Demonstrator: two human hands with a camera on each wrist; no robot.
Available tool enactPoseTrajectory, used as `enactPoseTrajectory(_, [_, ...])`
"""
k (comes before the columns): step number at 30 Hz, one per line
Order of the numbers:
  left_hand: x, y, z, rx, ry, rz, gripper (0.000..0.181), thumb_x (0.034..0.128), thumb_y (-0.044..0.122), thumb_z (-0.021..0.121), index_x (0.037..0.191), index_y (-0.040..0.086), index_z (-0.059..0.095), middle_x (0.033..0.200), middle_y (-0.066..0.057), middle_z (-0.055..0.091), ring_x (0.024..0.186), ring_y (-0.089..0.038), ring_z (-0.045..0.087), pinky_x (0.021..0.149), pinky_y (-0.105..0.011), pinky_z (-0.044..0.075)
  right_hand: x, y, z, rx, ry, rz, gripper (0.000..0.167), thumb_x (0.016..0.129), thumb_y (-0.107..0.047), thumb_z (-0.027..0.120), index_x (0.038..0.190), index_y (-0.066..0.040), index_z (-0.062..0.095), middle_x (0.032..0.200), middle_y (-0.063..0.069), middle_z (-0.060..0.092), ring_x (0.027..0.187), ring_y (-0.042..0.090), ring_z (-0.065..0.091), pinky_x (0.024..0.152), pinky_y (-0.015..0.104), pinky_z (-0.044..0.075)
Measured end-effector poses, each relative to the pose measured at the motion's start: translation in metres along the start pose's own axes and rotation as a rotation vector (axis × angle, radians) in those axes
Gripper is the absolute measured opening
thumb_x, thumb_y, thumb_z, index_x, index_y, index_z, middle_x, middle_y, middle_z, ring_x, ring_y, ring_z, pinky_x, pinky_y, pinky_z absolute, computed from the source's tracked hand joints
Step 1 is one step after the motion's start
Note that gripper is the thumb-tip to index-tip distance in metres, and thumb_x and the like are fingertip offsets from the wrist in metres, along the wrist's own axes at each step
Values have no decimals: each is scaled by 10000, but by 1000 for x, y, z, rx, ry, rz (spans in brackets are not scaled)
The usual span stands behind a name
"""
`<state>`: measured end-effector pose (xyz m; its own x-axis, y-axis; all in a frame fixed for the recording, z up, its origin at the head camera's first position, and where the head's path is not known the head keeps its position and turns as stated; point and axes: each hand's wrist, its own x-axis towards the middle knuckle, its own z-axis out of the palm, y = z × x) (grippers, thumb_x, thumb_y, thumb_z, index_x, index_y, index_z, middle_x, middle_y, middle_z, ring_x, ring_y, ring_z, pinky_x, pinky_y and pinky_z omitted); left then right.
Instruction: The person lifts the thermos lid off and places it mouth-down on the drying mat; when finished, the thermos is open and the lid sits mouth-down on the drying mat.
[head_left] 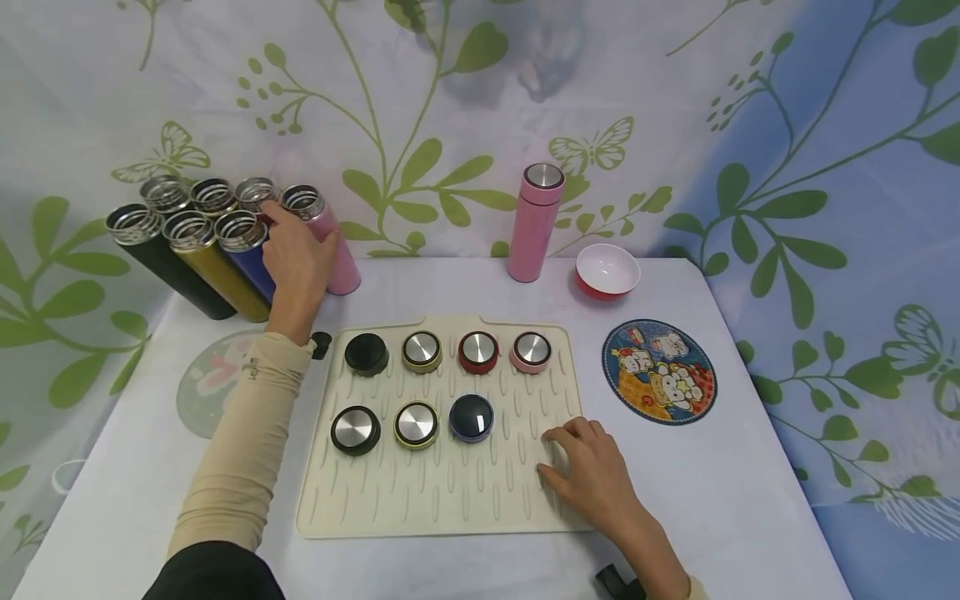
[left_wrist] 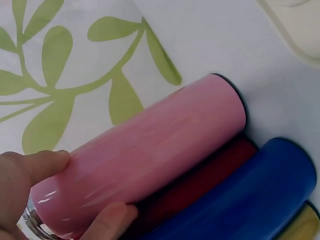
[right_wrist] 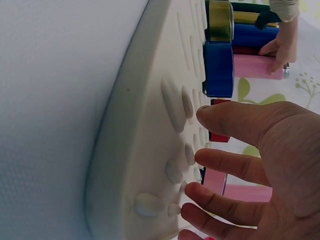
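In the head view my left hand (head_left: 296, 258) is at the pink thermos bottle (head_left: 344, 265), which stands lidless at the right end of a cluster of open bottles. The left wrist view shows the thumb on one side of this pink bottle (left_wrist: 150, 155) and a finger on the other, near its steel neck. A blue bottle (left_wrist: 245, 200) and a dark red bottle (left_wrist: 195, 192) stand right beside it. My right hand (head_left: 596, 471) hovers or rests at the right side of the cream mat (head_left: 450, 517); its fingers are spread and hold nothing in the right wrist view.
Several lids sit on the mat in two rows, among them a red lid (head_left: 478, 352) and a blue lid (head_left: 472, 417). A lidded pink thermos (head_left: 536, 225) stands at the back, beside a red-and-white bowl (head_left: 607, 272). Round cartoon mat (head_left: 660, 372) lies on the right.
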<state>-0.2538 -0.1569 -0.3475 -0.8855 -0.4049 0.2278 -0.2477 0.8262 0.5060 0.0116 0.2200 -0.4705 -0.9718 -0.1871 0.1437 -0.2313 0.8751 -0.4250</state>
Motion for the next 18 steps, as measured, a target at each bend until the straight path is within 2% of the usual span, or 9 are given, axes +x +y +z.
enactPoseTrajectory(7, [-3,0,-2,4,-46,3,919,921,327,646,1497,-62,46,1119,-378,609,1014,-544,616,869,-602,491,-1,-1,0,4,8,-2,403,687,-257,926,1020,-120,745,966,11,574,889,219,522,739,393,446])
enactPoseTrajectory(13, [-13,-3,-4,-52,-86,-33,960,913,353,626,1506,-56,-8,1187,-389,577,1057,-557,589,904,-618,463,-1,-1,0,5,6,-4,409,687,-253,926,1028,-120,745,966,11,571,888,217,518,740,395,442])
enactPoseTrajectory(18, [-25,-3,-4,-71,-122,-36,948,922,409,578,1497,-72,-2,1218,-405,551,1077,-555,577,935,-617,457,-2,-1,1,5,3,-2,415,686,-246,926,1036,-123,741,973,20,571,888,219,515,745,397,443])
